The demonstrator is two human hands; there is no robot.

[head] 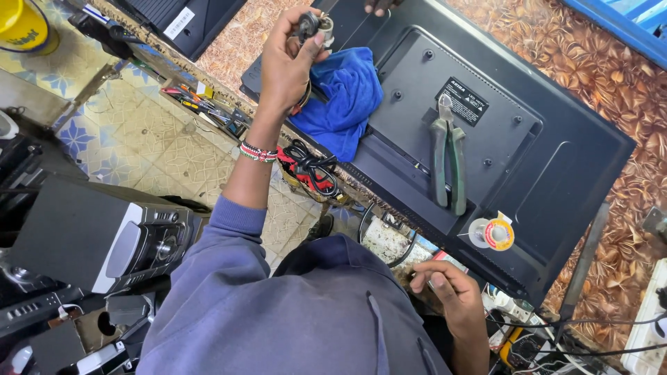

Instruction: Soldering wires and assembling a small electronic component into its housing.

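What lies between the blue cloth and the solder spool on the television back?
Green-handled pliers lie between the blue cloth and the solder spool, seen in the head view.

TV back panel: matt black plastic, smooth. Blue cloth: soft, creased fabric. Pliers: dull metal jaws w/ green rubbery grips. Solder reel: shiny wire on plastic spool. Plug in left hand: black plastic, semi-gloss. Tabletop: glossy brown leaf-pattern covering. Stereo: silver/black plastic, glossy front.
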